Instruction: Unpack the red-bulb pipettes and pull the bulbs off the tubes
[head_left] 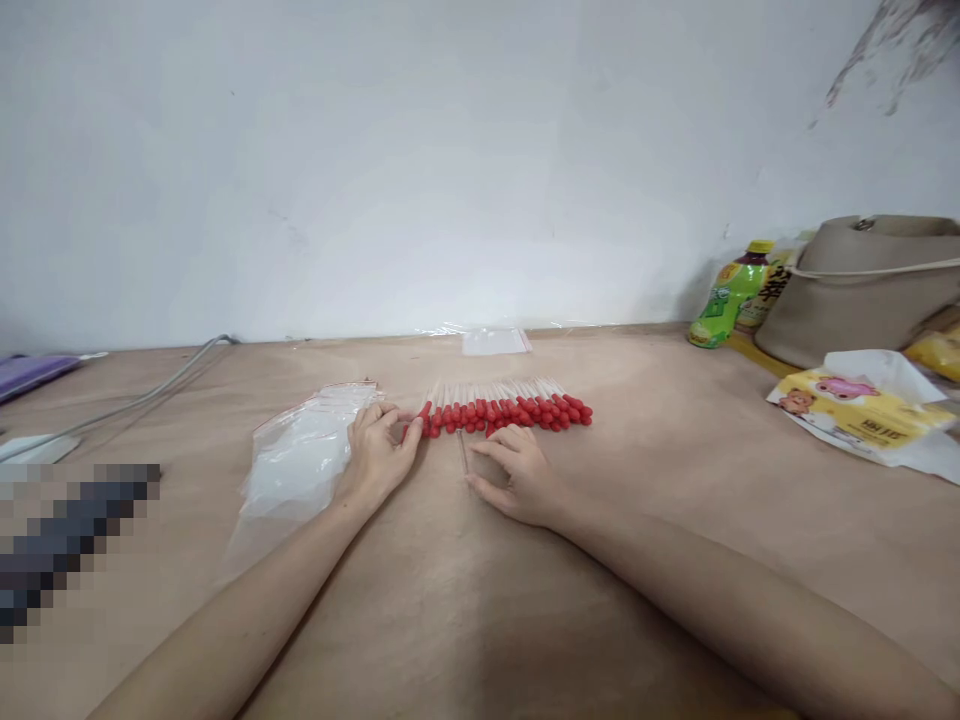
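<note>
Several thin clear sticks with red tips (pixel 517 410) lie side by side in a row on the brown tabletop, tips toward me. At the row's left end, my left hand (pixel 379 445) touches the outermost red tips with thumb and fingers apart. My right hand (pixel 521 475) rests just in front of the row's middle, its thumb and fingers curved and apart, with nothing visible between them. A thin line or stick (pixel 463 455) runs along the table beside its fingertips. Clear plastic bags (pixel 296 465) are fanned out left of my left hand and partly under that wrist.
A small clear bag (pixel 495 342) lies by the wall. On the right are a green bottle (pixel 727 295), a beige bag (pixel 862 295) and a yellow-and-white wrapper (pixel 862 405). A cable (pixel 150 395), purple item (pixel 34 373) and blurred dark object (pixel 75 545) are left.
</note>
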